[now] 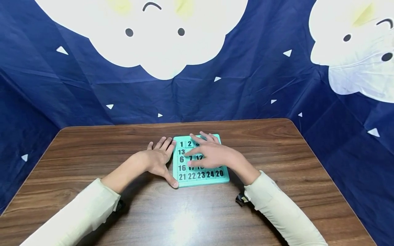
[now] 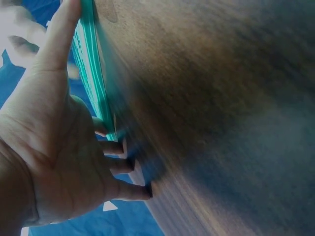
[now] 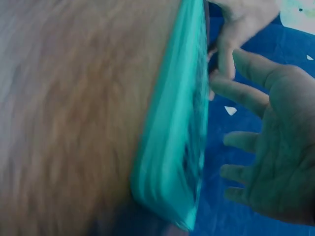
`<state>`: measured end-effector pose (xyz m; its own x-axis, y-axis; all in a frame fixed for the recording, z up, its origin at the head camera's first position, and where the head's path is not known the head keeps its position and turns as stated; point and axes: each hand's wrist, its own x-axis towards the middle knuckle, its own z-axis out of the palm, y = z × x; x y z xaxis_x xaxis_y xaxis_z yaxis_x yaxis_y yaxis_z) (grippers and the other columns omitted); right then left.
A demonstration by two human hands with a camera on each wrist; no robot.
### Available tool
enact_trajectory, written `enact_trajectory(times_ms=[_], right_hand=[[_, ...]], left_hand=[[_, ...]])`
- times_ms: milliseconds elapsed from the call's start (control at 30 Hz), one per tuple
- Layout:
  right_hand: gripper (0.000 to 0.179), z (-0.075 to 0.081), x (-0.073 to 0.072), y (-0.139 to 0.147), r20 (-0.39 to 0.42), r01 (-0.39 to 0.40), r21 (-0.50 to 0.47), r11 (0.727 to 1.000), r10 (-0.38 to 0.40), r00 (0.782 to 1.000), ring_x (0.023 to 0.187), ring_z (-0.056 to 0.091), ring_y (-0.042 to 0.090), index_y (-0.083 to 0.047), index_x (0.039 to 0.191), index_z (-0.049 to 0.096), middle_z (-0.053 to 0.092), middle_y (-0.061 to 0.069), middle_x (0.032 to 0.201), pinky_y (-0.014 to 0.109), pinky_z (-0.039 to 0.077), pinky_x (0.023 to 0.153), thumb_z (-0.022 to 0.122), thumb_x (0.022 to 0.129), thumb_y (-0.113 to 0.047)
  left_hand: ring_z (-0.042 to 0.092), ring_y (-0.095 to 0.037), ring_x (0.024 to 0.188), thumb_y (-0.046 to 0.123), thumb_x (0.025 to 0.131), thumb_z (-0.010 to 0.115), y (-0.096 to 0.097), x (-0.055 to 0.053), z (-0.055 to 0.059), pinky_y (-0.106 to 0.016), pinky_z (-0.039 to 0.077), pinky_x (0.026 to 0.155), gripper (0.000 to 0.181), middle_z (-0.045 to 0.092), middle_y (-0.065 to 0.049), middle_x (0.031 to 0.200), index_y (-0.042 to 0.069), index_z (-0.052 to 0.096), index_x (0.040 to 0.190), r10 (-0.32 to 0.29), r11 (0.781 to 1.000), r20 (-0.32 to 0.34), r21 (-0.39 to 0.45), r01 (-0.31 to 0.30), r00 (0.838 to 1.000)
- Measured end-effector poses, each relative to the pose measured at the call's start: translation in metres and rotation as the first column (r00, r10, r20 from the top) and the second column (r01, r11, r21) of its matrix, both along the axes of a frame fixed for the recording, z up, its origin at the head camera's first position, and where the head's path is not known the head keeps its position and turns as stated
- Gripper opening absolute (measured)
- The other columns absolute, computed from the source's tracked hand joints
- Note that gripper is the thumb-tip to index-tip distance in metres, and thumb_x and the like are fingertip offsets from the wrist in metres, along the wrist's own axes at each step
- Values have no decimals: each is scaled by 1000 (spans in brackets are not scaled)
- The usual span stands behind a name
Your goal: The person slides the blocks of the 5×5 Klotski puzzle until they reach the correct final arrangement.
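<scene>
A turquoise sliding number puzzle (image 1: 197,171) with black-numbered tiles lies flat on the wooden table. Along its left side my left hand (image 1: 157,160) is spread, the thumb at the near left corner and the fingertips by the far left edge. In the left wrist view, that hand (image 2: 59,142) stands with its fingertips down at the tabletop. My right hand (image 1: 212,153) is over the puzzle, fingers spread and pointing left, hiding several tiles in the middle and upper right. The right wrist view shows a gap between this hand (image 3: 280,137) and the puzzle's face (image 3: 189,152).
The brown wood-grain table (image 1: 271,153) extends around the puzzle on all sides. Behind it hangs a dark blue cloth (image 1: 191,99) with white cloud shapes and small triangles. A small black device (image 1: 241,199) sits at the right cuff.
</scene>
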<state>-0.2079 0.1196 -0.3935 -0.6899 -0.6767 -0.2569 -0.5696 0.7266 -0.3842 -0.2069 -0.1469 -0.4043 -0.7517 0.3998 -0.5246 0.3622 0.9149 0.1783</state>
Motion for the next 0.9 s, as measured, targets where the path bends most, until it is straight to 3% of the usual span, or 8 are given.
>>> enact_trajectory(times_ms=[133, 333, 600, 767, 900], right_hand=[[46, 1, 2, 11, -16, 10, 16, 1000, -10, 1000, 178, -1, 47, -40, 150, 74, 12, 6, 192, 78, -1, 139, 67, 110, -61], [53, -5, -5, 12, -67, 66, 56, 996, -62, 996, 178, 0, 48, -45, 160, 64, 11, 9, 192, 75, 2, 140, 66, 110, -62], [41, 1, 6, 27, -62, 46, 13, 999, -45, 997, 178, 4, 50, -38, 145, 79, 19, 11, 191, 78, 4, 139, 72, 109, -56], [50, -1, 8, 21, -6, 15, -8, 1000, -15, 1000, 178, 2, 49, -41, 157, 69, 13, 9, 192, 79, 2, 138, 68, 110, -59], [55, 0, 5, 20, -31, 34, -12, 999, -34, 999, 177, 3, 50, -39, 160, 65, 14, 10, 192, 80, 2, 138, 66, 110, -61]], left_hand=[[-12, -48, 177, 95, 66, 87, 1, 0, -1, -80, 1, 138, 174, -12, -23, 190, 6, -8, 182, 2, 1000, 0, 4, -2, 1000], [-11, -49, 177, 94, 66, 88, 2, 1, -1, -80, 2, 137, 174, -11, -25, 190, 5, -7, 181, 4, 1000, -6, 12, -4, 1000], [-12, -47, 177, 93, 65, 89, 1, 1, -1, -79, 0, 138, 175, -12, -24, 190, 5, -8, 181, 10, 1000, -6, 16, -10, 1000], [-12, -47, 177, 94, 65, 89, 1, 1, 0, -79, 1, 138, 175, -11, -24, 190, 5, -7, 182, 9, 1000, -7, 4, -9, 1000], [-12, -48, 177, 94, 65, 89, 1, 1, 0, -80, 1, 138, 175, -11, -25, 190, 5, -6, 182, 8, 1000, -7, 11, -8, 1000]])
